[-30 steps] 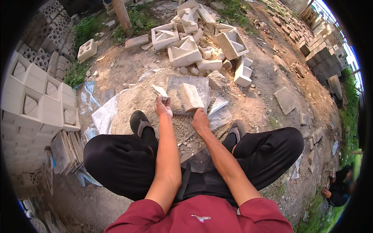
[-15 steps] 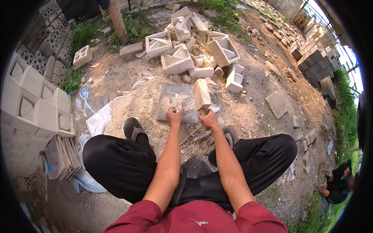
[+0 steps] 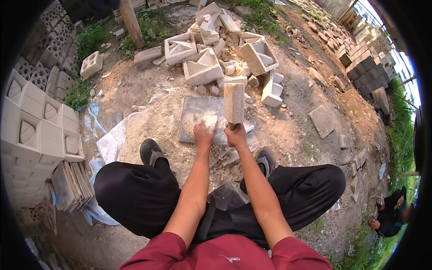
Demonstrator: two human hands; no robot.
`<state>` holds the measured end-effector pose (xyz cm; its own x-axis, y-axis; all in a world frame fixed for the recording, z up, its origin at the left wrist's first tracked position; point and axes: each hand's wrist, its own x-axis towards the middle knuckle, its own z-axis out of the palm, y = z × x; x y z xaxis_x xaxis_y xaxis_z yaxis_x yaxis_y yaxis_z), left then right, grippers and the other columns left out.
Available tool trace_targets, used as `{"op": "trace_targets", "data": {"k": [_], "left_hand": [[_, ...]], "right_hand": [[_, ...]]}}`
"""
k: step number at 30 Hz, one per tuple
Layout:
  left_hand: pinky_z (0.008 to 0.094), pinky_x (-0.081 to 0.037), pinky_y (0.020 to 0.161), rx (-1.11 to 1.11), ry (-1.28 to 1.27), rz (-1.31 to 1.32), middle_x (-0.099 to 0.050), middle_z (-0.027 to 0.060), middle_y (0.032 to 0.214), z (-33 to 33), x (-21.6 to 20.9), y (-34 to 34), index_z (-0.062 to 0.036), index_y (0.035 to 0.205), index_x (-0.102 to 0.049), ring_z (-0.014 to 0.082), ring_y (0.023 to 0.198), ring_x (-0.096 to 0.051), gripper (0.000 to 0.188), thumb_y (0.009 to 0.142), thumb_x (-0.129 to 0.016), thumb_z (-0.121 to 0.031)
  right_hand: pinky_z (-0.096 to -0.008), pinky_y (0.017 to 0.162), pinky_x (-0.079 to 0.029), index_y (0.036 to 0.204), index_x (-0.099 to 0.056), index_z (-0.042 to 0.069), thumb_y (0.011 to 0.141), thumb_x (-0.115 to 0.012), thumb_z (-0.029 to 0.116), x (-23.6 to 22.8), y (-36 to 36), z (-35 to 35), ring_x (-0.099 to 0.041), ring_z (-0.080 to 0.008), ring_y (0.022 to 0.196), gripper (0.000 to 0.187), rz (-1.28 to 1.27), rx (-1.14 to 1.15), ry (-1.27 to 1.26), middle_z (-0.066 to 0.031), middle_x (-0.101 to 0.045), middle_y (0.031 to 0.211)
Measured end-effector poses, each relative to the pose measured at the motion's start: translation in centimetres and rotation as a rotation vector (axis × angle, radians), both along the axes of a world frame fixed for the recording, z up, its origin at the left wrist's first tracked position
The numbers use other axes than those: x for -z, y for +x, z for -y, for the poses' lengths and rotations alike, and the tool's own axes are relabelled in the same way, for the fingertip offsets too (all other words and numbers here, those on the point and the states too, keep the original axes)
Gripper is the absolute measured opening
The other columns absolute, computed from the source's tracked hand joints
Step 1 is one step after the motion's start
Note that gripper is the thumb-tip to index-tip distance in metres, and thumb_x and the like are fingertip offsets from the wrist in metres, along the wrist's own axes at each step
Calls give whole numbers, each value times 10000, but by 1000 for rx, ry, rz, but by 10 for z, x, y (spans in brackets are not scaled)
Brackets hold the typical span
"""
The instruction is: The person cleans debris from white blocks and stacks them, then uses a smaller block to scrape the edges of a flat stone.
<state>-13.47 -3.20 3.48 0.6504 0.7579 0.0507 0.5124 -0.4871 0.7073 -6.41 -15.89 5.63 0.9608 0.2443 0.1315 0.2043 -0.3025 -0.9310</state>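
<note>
My left hand (image 3: 203, 134) is closed around a pale, chalky broken chunk of block (image 3: 209, 120), held over a dark grey slab (image 3: 193, 106) on the ground in front of me. Crumbs and powder lie on the slab beside it. In my right hand (image 3: 235, 136) is the handle of a wooden mallet (image 3: 234, 102). Its blocky, dust-coated head stands raised above the slab's right part, apart from the chunk. My fingers hide the lower part of the chunk.
A pile of broken pale blocks (image 3: 203, 67) lies beyond the slab, with crushed powder (image 3: 150, 121) to its left. Hollow blocks (image 3: 49, 139) are stacked at left, near leaning boards (image 3: 72, 184). A flat stone (image 3: 321, 121) lies at right; another person (image 3: 390, 213) is at lower right.
The chunk in my left hand has turned, showing a broader face instead of a narrow edge. The mallet in my right hand has swung more upright and shifted slightly left.
</note>
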Motion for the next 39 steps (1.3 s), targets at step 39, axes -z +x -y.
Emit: {"op": "trace_targets", "data": {"k": [39], "left_hand": [[514, -321, 1055, 233, 89, -327, -327, 151, 1484, 11, -18, -11, -169, 1397, -431, 340, 1358, -302, 661, 779, -664, -208]], "right_hand": [[-452, 812, -520, 1059, -566, -100, 709, -702, 309, 6, -1, -4, -632, -451, 917, 556, -166, -130, -499, -304, -653, 912]]}}
